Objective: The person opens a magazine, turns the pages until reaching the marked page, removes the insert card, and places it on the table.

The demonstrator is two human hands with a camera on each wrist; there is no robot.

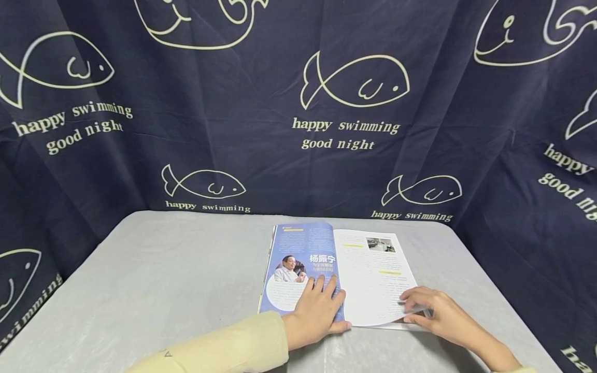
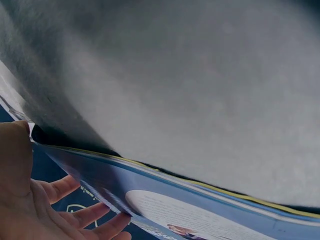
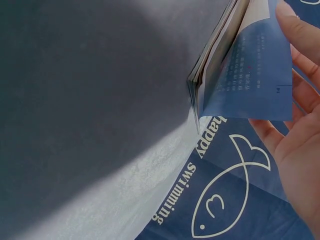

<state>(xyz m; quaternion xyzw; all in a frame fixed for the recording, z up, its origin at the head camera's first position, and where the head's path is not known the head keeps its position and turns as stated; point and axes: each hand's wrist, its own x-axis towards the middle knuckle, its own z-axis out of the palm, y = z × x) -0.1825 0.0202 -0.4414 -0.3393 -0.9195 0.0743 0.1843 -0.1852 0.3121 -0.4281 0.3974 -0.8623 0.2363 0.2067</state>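
Note:
A magazine (image 1: 364,280) lies open on the table, its left page (image 1: 298,241) blue with a round photo and its right page mostly white with a small picture. My left hand (image 1: 317,311) rests flat on the lower part of the blue page near the spine, fingers spread. At the lower right corner, my right hand (image 1: 440,313) pinches a page between thumb and fingers. In the right wrist view that page (image 3: 262,75) curls up from the stack, showing its blue back; the thumb (image 3: 297,30) is on one side, the other fingers behind.
A grey cloth-covered table (image 1: 177,290) spreads out around the magazine. Dark blue curtains (image 1: 261,129) printed with white fish and lettering hang behind and along both sides of it.

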